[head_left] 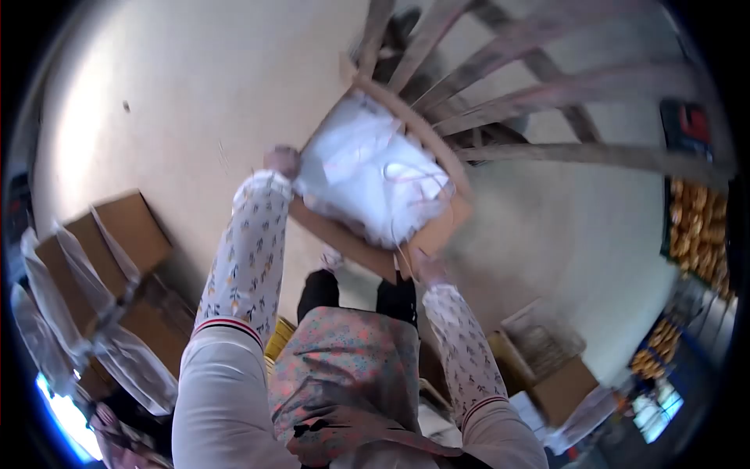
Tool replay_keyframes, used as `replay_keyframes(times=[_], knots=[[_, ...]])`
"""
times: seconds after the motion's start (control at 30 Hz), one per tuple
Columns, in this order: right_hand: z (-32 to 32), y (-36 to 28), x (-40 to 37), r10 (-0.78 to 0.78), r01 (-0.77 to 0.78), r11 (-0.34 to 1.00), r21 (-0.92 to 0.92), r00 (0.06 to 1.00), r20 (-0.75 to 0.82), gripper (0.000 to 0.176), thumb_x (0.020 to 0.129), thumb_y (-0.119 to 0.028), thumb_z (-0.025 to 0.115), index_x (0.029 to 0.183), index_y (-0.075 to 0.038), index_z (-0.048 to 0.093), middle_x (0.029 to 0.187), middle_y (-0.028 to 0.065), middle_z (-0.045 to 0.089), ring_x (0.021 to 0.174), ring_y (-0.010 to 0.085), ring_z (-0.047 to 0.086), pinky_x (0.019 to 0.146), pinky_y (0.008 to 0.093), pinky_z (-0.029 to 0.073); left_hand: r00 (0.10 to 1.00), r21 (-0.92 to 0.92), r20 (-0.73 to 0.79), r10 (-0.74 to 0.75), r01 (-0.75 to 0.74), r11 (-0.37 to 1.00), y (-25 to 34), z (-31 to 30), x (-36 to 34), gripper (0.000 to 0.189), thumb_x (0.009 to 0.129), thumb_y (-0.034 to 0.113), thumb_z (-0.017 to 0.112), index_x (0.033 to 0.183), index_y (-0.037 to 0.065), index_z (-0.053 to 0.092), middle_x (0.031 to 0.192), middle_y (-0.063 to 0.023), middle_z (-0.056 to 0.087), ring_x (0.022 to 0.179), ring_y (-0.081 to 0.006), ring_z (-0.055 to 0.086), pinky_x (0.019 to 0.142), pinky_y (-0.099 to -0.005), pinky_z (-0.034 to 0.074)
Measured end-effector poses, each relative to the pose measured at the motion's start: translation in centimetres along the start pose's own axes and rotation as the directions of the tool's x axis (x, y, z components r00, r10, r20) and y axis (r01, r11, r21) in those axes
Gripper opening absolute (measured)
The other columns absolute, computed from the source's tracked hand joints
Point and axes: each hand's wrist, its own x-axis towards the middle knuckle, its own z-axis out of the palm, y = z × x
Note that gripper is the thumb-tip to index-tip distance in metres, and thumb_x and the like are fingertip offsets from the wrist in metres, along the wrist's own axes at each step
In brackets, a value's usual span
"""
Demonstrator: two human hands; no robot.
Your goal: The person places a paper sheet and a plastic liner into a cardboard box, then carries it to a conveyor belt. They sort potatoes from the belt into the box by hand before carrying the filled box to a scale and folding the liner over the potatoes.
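A cardboard box holding white plastic sits before the person, its long axis slanting from upper left to lower right, its open top facing the camera. The left hand, curled nearly closed, grips its left edge; the right hand, blurred, touches the near corner, its grip impossible to tell. Beneath lies a pale floor. Wooden slats fan out beyond; more boxes stand left, brown goods far right.
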Motion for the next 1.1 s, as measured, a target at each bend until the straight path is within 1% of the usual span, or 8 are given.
replay_keyframes(times=[0.1,0.27,0.5,0.57,0.7,0.9,1.0,1.1], knots=[[-4.4,-3.7,5.9,0.307,-0.470,0.795,0.383,0.857,0.415,0.032,0.094,-0.036,0.060,0.114,-0.010,0.063,0.091,0.0128,0.064,0.075,0.0227,0.064,0.064,0.0393,0.053,0.785,0.171,0.448,-0.428,0.395,0.903,1.9,1.0,2.8,0.019,0.081,0.023,0.062,0.095,0.018,0.075,0.098,-0.0090,0.074,0.094,-0.0249,0.070,0.092,-0.0431,0.050],[-6.8,-3.2,3.5,0.311,-0.458,0.712,0.532,0.885,0.346,0.047,0.097,-0.048,0.058,0.081,-0.005,0.066,0.065,0.0022,0.060,0.048,0.0117,0.052,0.045,0.0305,0.043,0.611,-0.482,0.130,-0.781,0.727,0.489,2.2,-3.5,-7.8,0.041,0.094,0.046,0.059,0.119,0.013,0.067,0.113,-0.0126,0.069,0.109,-0.0365,0.060,0.097,-0.0472,0.043],[-21.0,-18.2,-10.4,0.193,-0.307,0.665,0.680,0.951,0.241,0.041,0.099,-0.044,0.055,0.107,-0.005,0.066,0.068,-0.0013,0.056,0.048,0.0067,0.042,0.042,0.0238,0.036,0.090,-0.262,0.899,-0.428,0.894,-0.362,13.3,-17.7,-37.6,0.040,0.096,0.040,0.057,0.099,0.003,0.072,0.081,-0.0148,0.072,0.076,-0.0265,0.072,0.071,-0.0398,0.055],[-25.5,-23.6,-13.3,0.262,-0.255,0.700,0.667,0.961,0.092,0.041,0.102,-0.042,0.051,0.120,-0.008,0.062,0.071,-0.0029,0.057,0.050,0.0051,0.043,0.041,0.0221,0.033,0.098,-0.235,0.924,-0.369,0.908,-0.348,15.3,-22.5,-41.9,0.041,0.095,0.043,0.056,0.100,0.005,0.072,0.083,-0.0123,0.073,0.075,-0.0240,0.070,0.071,-0.0381,0.055],[-27.2,-33.6,-17.9,-0.211,0.170,0.737,0.654,0.977,-0.016,0.039,0.103,-0.037,0.050,0.126,-0.008,0.061,0.076,-0.0013,0.061,0.050,0.0042,0.045,0.042,0.0207,0.035,0.127,-0.305,0.934,-0.335,0.771,-0.558,16.0,-25.5,-48.1,0.045,0.088,0.044,0.061,0.105,0.005,0.072,0.095,-0.0187,0.073,0.096,-0.0297,0.070,0.090,-0.0397,0.052],[-20.4,-55.7,-29.1,-0.497,0.294,0.868,0.400,0.486,0.719,0.038,0.103,-0.031,0.055,0.129,-0.004,0.062,0.085,0.0000,0.069,0.055,0.0039,0.051,0.046,0.0197,0.037,0.406,-0.801,0.412,-0.816,0.588,-0.112,1.0,-44.0,-48.4,0.085,0.077,0.044,0.074,0.147,0.007,0.043,0.134,-0.0235,0.057,0.126,-0.0363,0.055,0.108,-0.0434,0.042],[-16.9,-66.9,-37.1,-0.361,0.449,0.852,0.268,0.134,0.923,0.039,0.103,-0.032,0.055,0.127,-0.002,0.063,0.084,0.0009,0.071,0.059,0.0051,0.054,0.050,0.0189,0.040,0.438,-0.766,-0.231,-0.869,0.468,0.440,-3.7,-46.1,-48.5,0.061,0.081,0.035,0.073,0.134,0.009,0.057,0.127,-0.0196,0.060,0.118,-0.0374,0.057,0.103,-0.0475,0.043],[-15.1,-74.3,-38.1,-0.270,0.515,0.795,0.320,-0.172,0.947,0.042,0.105,-0.032,0.050,0.134,-0.003,0.060,0.086,-0.0008,0.066,0.053,0.0028,0.050,0.051,0.0168,0.041,0.542,-0.690,-0.302,-0.784,0.444,0.572,-7.2,-45.9,-50.7,0.039,0.085,0.026,0.068,0.122,0.014,0.064,0.129,-0.0141,0.059,0.116,-0.0334,0.058,0.100,-0.0462,0.044]])
